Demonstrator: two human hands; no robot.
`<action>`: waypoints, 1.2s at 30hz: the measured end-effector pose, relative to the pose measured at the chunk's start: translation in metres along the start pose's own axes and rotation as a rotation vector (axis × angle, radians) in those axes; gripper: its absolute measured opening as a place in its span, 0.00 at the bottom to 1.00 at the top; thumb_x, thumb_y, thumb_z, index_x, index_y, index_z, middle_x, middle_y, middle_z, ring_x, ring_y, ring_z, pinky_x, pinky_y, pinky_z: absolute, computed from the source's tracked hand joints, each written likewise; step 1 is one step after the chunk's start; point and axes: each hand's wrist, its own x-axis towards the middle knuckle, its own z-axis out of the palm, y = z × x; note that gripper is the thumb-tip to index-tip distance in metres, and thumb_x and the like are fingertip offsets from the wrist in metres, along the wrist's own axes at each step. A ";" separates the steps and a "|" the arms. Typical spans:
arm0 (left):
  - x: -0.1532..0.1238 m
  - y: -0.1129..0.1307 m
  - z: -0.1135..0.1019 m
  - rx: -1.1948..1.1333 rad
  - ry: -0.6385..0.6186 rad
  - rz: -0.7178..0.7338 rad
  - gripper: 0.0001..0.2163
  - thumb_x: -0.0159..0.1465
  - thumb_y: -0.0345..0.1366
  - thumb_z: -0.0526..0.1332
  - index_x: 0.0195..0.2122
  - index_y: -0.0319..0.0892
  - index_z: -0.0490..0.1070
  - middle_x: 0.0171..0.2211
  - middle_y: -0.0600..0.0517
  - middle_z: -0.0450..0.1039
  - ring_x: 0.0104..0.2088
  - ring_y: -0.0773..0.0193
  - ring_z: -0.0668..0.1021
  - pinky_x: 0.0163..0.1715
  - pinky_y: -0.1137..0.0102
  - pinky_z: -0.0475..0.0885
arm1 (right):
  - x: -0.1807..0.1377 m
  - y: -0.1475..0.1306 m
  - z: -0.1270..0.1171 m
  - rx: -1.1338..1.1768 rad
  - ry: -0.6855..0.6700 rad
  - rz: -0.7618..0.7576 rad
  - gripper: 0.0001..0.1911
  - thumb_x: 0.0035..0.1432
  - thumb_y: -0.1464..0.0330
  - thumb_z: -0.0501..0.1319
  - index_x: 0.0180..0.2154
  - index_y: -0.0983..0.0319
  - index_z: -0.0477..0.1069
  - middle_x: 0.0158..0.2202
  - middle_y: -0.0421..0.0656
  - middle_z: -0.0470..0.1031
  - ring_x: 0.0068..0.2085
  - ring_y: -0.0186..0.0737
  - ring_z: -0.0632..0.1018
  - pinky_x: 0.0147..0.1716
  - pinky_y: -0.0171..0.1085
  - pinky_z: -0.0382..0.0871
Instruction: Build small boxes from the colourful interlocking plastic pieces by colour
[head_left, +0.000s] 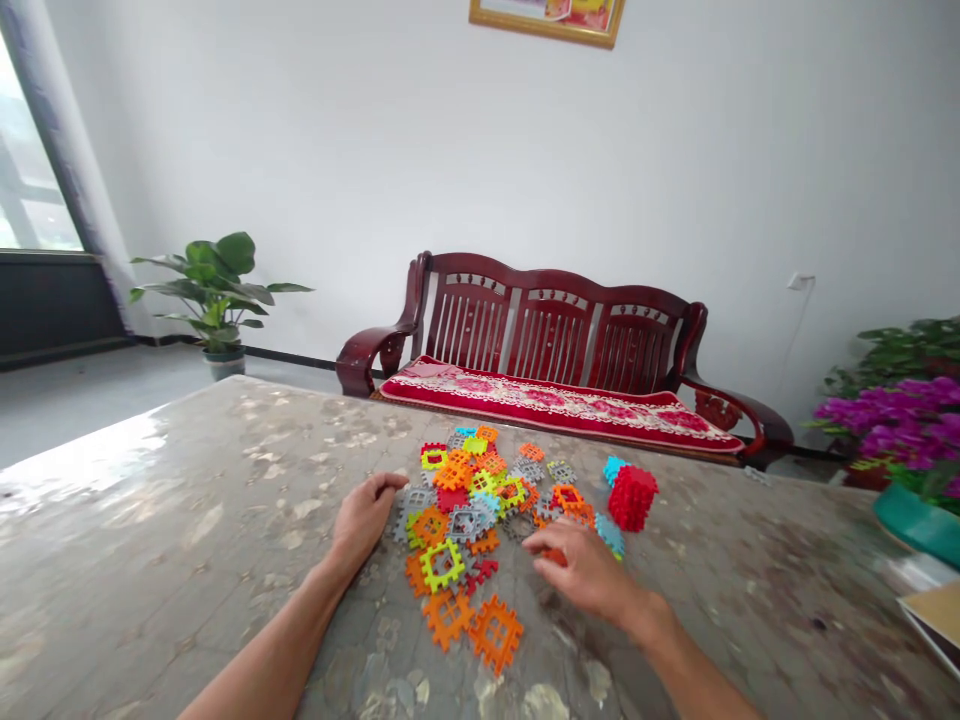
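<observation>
A heap of flat, toothed plastic building tiles (480, 500) in orange, grey, yellow-green, red and blue lies on the marble-patterned table (187, 500). My left hand (366, 517) rests on the table at the heap's left edge, its fingers curled loosely with nothing in them. My right hand (581, 570) lies over the heap's right side, its fingers closed on a red-orange tile (553, 556). A red cube built of tiles (632, 496) stands just beyond my right hand, with a blue tile (613, 468) behind it. Two large orange tiles (480, 625) lie nearest me.
A dark red wooden bench (555, 340) with a red patterned cushion stands behind the table. A potted green plant (214, 290) is at the back left, purple flowers (896, 415) and a teal dish (919, 520) at the right. A book's corner (937, 615) shows at the right edge.
</observation>
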 end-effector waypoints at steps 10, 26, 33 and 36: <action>-0.004 0.005 -0.001 -0.007 0.000 -0.005 0.14 0.56 0.34 0.53 0.37 0.47 0.78 0.36 0.55 0.81 0.38 0.62 0.79 0.41 0.72 0.70 | 0.021 -0.033 0.044 -0.087 -0.085 -0.054 0.14 0.56 0.69 0.60 0.45 0.55 0.75 0.44 0.40 0.76 0.48 0.40 0.72 0.48 0.35 0.62; -0.012 0.020 -0.007 0.068 -0.045 -0.012 0.14 0.59 0.31 0.52 0.37 0.48 0.77 0.38 0.56 0.81 0.41 0.62 0.79 0.41 0.73 0.69 | 0.082 -0.049 0.042 -0.178 0.053 -0.184 0.16 0.60 0.68 0.56 0.48 0.55 0.74 0.50 0.40 0.76 0.52 0.42 0.70 0.54 0.42 0.58; -0.012 0.020 -0.006 0.082 -0.051 -0.021 0.15 0.59 0.31 0.52 0.38 0.47 0.78 0.38 0.55 0.81 0.41 0.61 0.79 0.41 0.72 0.69 | 0.088 -0.050 0.047 -0.367 0.018 -0.033 0.11 0.58 0.70 0.56 0.31 0.56 0.77 0.35 0.42 0.79 0.43 0.43 0.73 0.46 0.41 0.61; -0.011 0.019 -0.005 0.069 -0.052 -0.013 0.15 0.59 0.31 0.52 0.37 0.47 0.78 0.38 0.54 0.81 0.41 0.62 0.79 0.41 0.72 0.69 | 0.096 -0.051 0.053 -0.361 0.102 0.029 0.09 0.59 0.65 0.57 0.36 0.56 0.76 0.40 0.42 0.79 0.45 0.44 0.73 0.46 0.41 0.62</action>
